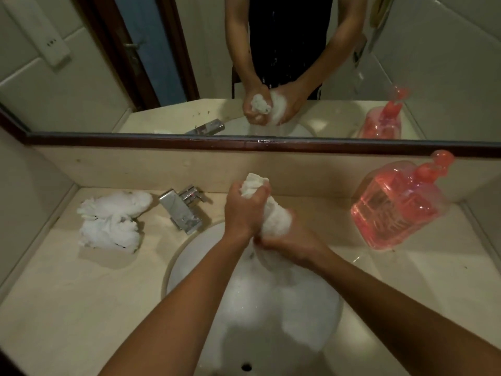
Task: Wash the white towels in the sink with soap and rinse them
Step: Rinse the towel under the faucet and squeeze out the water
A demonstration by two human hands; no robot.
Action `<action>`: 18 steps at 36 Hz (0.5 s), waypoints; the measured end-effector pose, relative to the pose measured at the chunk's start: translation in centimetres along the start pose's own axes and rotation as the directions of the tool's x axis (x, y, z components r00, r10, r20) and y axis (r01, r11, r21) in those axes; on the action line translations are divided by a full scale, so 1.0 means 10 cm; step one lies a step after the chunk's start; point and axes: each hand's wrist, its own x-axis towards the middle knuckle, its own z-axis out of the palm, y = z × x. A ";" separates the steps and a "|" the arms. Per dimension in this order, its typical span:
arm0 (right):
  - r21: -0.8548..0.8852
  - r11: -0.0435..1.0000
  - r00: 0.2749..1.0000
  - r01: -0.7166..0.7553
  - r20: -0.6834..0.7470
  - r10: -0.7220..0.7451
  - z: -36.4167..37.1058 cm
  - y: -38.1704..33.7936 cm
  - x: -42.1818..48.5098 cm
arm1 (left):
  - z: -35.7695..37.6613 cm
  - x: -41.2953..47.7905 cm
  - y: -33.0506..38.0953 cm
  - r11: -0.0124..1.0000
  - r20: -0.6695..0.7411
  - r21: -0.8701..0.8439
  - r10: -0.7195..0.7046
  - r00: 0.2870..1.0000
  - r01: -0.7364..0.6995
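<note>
Trouble could come from how we hold this wet towel [273,213]. Our left hand [245,210] has a tight grip round the top end, with a white tuft poking out above the fist. Our right hand [284,242] has a tight grip round the bottom end, just under the left one. Both grips are closed on the same towel, and we seem to be twisting it to squeeze it out.

The towel hangs over the sink [189,256], right below our grips. The bowl under our hands looks full of white foam [298,316]. We think that means soap is still about, so this towel may need more clean water.

What could go wrong? If we twist too hard or too fast, soapy water may squirt past the sink rim and onto the table [67,308]. If a grip slips on the soapy cloth, the towel may drop into the foam and get soapy again.

More white towels [111,221] lie in a heap on the table, well off to the left of our grips, past the tap [184,210]. We cannot tell if they are washed or not. Drips flung that way could make clean ones soapy again.

A pink soap bottle [398,207] sits on the table, off to the right of our grips. A wide swing of the right elbow could knock it over. The wet table near it may let it slide.
</note>
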 end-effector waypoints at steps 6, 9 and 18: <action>-0.281 0.950 0.979 0.138 -0.105 -0.173 0.00 0.12 -0.12 | 0.03 -0.05 0.11 0.960 -0.084 -0.205 -0.212 0.974 0.192; -0.583 0.760 0.921 0.287 -0.050 -0.386 0.01 0.24 -0.11 | 0.04 -0.14 0.17 0.915 -0.073 -0.298 -0.307 0.949 0.273; -0.279 0.957 0.983 0.085 -0.133 -0.126 -0.08 0.10 -0.05 | -0.11 -0.50 0.50 0.946 0.154 -0.245 -0.180 0.972 0.214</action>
